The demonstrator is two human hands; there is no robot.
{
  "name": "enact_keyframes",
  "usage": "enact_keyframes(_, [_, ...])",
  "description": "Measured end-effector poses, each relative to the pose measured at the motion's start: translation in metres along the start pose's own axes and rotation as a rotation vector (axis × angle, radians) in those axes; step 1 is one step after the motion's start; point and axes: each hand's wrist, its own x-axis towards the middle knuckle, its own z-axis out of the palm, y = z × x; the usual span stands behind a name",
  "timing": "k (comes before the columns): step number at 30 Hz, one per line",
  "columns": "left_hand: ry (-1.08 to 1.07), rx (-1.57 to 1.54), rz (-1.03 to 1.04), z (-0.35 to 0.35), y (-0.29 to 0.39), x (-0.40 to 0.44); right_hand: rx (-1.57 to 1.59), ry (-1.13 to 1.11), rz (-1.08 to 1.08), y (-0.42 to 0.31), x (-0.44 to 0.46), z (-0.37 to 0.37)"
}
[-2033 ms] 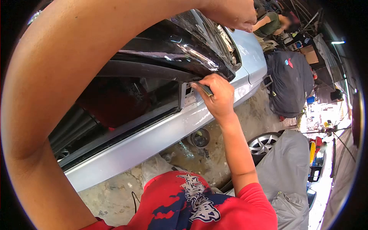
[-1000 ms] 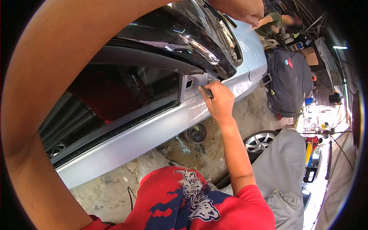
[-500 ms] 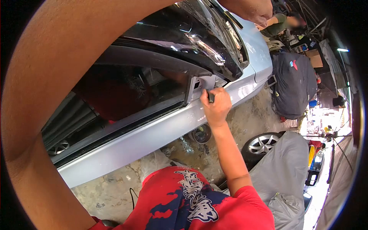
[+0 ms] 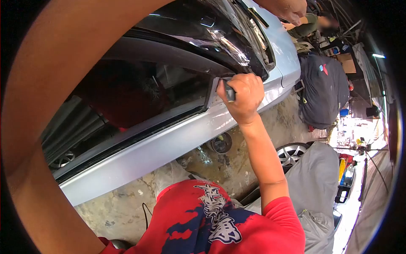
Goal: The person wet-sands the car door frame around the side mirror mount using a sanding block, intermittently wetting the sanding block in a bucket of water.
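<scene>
My right hand (image 4: 244, 98) is closed around a small dark grey block (image 4: 229, 91) with a lighter end, whose exact kind I cannot make out. It is held against the front corner of the silver car's door, by the side window (image 4: 144, 93), where the pale mirror mount is mostly covered by my fist. My left arm arches across the left side and top of the view, very close to the camera. At the top edge my left hand (image 4: 285, 9) shows only in part, above the car's bonnet; its fingers are not clear.
The car's silver door (image 4: 139, 161) runs diagonally below the window. Beyond it lie a stained concrete floor (image 4: 122, 207), a wheel (image 4: 293, 154), a grey cover (image 4: 315, 182) and a dark covered object (image 4: 323, 91). Another person (image 4: 306, 26) is at the far top right.
My right hand has moved slightly up and to the right over the mirror mount, covering more of it, and the block is tilted differently. My left hand has shifted slightly right.
</scene>
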Motion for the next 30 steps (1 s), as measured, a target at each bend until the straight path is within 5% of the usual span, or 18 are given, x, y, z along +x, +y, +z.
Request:
enact_keyframes(22, [-0.002, 0.005, -0.045, 0.002, 0.002, 0.000, -0.079, -0.097, 0.142, 0.001, -0.023, -0.008])
enact_keyframes(30, [-0.044, -0.019, -0.077, -0.008, 0.004, -0.006, -0.071, -0.178, 0.406, -0.010, -0.076, -0.002])
